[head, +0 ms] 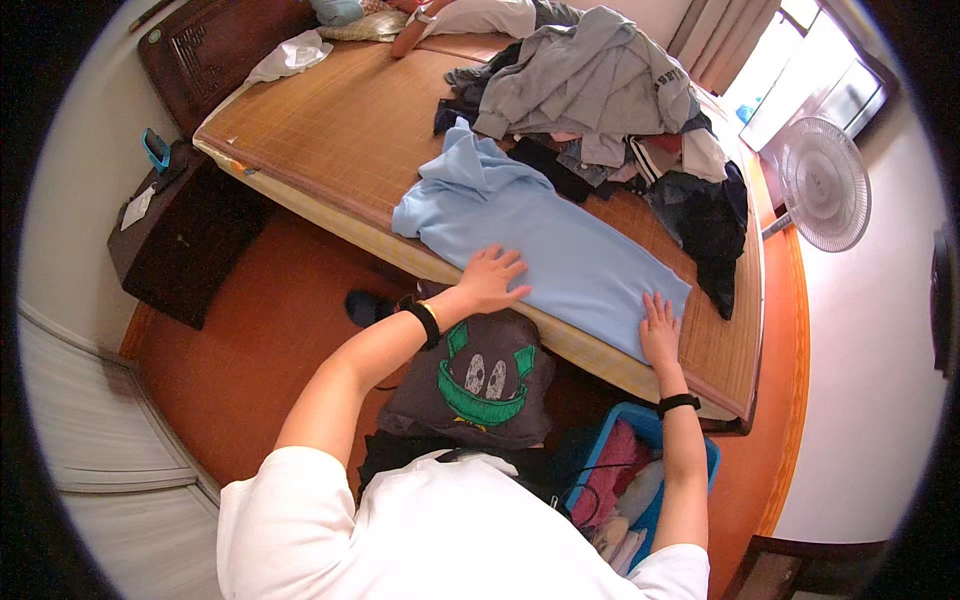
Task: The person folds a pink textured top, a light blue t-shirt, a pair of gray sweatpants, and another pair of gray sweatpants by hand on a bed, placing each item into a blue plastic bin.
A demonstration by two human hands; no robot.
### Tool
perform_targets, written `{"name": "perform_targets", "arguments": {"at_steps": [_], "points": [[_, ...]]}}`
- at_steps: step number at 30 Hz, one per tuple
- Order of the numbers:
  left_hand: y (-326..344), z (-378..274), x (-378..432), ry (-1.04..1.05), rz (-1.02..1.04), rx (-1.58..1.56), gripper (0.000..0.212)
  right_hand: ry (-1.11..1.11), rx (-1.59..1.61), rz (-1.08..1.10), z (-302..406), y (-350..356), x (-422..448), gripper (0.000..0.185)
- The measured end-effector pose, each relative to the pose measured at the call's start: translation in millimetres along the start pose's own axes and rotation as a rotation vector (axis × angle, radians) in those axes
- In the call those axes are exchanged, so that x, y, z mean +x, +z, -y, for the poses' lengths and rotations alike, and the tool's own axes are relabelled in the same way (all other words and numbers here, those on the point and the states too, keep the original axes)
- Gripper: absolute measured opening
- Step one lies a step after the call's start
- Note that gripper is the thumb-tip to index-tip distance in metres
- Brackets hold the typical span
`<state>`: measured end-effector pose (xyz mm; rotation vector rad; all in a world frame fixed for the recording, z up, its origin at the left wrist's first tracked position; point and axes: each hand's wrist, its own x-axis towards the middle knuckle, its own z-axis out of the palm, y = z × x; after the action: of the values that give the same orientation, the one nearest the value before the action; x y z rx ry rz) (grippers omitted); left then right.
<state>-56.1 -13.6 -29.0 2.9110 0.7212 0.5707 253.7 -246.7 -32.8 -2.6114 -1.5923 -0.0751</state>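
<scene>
A light blue garment (555,240) lies spread along the near edge of the bed, its upper end bunched and its lower part smooth and folded lengthwise. My left hand (492,280) rests with fingers apart at the garment's near edge, about midway along it. Flat on the garment's right end lies my right hand (660,330), fingers somewhat spread. Behind the blue garment, a grey sweatshirt (585,82) tops a heap of mixed clothes, with a black garment (705,225) hanging off the heap's right side.
Another person (480,16) is at the bed's far side. A blue basket (709,457) of clothes stands on the floor by my right arm. A dark nightstand (187,232) is at left, a fan (825,184) at right. A grey cloth with a green cartoon print (480,375) is before me.
</scene>
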Motion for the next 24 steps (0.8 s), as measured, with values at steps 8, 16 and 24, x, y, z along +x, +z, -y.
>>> {"name": "perform_targets", "arguments": {"at_steps": [8, 16, 24], "points": [[-42, -27, 35, 0.272, 0.397, -0.394, 0.033, 0.137, 0.018, 0.116, -65, -15, -18, 0.052], [6, 78, 52, 0.353, 0.012, -0.09, 0.024, 0.194, 0.057, 0.475, -73, -51, 24, 0.047], [4, 81, 35, 0.228, -0.127, -0.378, 0.032, 0.024, 1.047, 0.297, 139, -95, 155, 0.035]]}}
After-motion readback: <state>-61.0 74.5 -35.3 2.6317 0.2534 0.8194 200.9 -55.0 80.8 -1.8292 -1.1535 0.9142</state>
